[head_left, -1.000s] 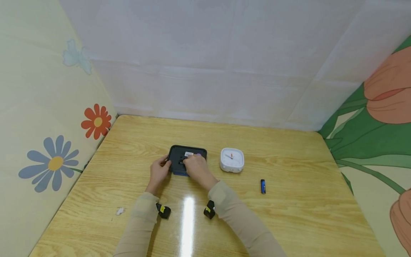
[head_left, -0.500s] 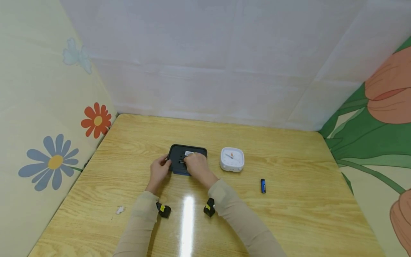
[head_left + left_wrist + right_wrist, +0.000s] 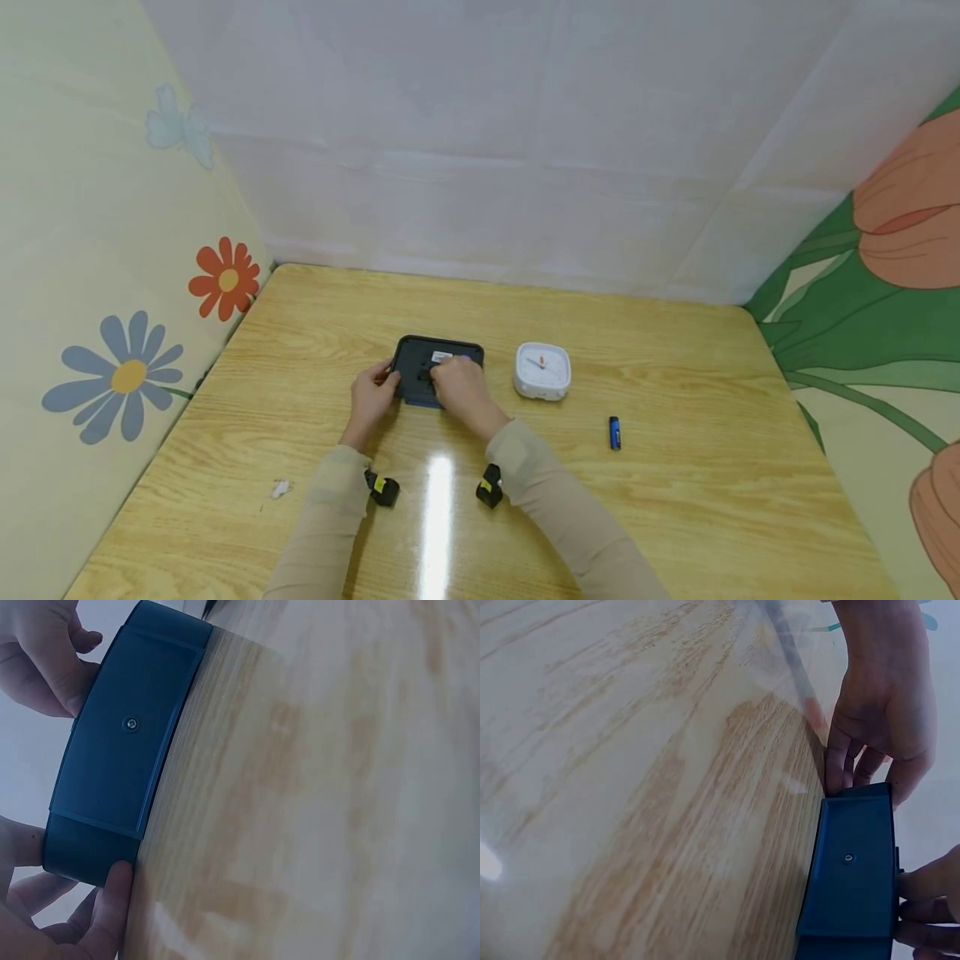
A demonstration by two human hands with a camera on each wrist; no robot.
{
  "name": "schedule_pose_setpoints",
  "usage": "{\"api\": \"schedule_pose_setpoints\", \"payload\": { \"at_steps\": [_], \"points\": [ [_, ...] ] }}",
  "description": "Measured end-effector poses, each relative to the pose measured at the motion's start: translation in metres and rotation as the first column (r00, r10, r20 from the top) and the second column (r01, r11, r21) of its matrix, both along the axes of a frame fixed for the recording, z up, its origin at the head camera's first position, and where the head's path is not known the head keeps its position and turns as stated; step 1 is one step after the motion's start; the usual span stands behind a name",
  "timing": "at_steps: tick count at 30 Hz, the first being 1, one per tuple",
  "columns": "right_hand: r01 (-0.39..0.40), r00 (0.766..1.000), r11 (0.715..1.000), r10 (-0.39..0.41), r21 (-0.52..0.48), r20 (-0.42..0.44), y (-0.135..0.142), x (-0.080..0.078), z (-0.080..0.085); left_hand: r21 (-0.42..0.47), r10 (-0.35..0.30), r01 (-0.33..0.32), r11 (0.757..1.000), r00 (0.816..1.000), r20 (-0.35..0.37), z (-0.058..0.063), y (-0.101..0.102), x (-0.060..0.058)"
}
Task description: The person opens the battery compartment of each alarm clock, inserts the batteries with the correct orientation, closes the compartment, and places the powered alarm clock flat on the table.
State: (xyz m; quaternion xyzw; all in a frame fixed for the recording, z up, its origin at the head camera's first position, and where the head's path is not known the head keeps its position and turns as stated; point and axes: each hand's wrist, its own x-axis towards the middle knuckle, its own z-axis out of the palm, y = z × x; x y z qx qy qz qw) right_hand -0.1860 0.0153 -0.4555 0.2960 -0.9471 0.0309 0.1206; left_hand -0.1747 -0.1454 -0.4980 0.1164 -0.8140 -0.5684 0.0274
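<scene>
A dark rectangular device (image 3: 415, 354), with a white label (image 3: 441, 357) and a raised lower rim, lies on the table; its upward side is flat. Thumb and fingers of my left hand (image 3: 370, 402) grip its left end. My right hand (image 3: 463, 389) bends over the device, fingertips on the middle of its upward side; whether they pinch a small part there is hidden. In the left wrist view the device's near side (image 3: 120, 765) shows one screw. From the right wrist view, the left hand (image 3: 885, 712) holds the end of the same device (image 3: 847, 892).
To the right stands a small white alarm clock (image 3: 542, 372). A blue and black battery (image 3: 615, 433) lies farther right. A small white scrap (image 3: 281, 489) is at the left. Cloth backdrops (image 3: 480, 150) border the wooden table (image 3: 675, 375).
My right fingers shift slightly over the middle of the device. A small pale spot beside their tips, visible half a second ago, now looks dark. The left hand keeps its grip.
</scene>
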Motion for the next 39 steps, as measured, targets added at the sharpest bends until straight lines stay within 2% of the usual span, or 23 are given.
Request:
{"api": "schedule_pose_setpoints", "payload": {
  "at_steps": [5, 12, 21, 32, 39],
  "points": [
    [-0.002, 0.999, 1.000, 0.001, -0.015, -0.042, -0.0014, 0.0017, -0.0032, -0.017, 0.003, -0.003, 1.000, 1.000, 0.002, 0.0012, -0.0003, -0.0002],
    [0.009, 1.000, 1.000, -0.009, -0.001, 0.004, -0.0020, 0.0053, -0.0027, -0.036, 0.002, -0.002, 0.999, 1.000, -0.008, 0.0012, -0.0008, -0.0001],
    [0.016, 1.000, 1.000, -0.016, -0.008, 0.016, -0.0027, 0.0093, -0.0017, -0.035, 0.000, 0.000, 0.999, 1.000, -0.004, 0.0002, -0.0009, -0.0005],
    [0.016, 0.997, 0.999, -0.019, 0.047, 0.071, -0.0015, 0.0040, -0.0028, -0.018, 0.016, -0.016, 1.000, 1.000, -0.013, -0.0011, 0.0005, -0.0008],
    [0.024, 0.997, 1.000, -0.026, 0.019, 0.071, 0.0005, 0.0021, -0.0049, 0.006, 0.029, -0.029, 1.000, 0.999, -0.015, -0.0026, 0.0005, -0.0011]
  ]
}}
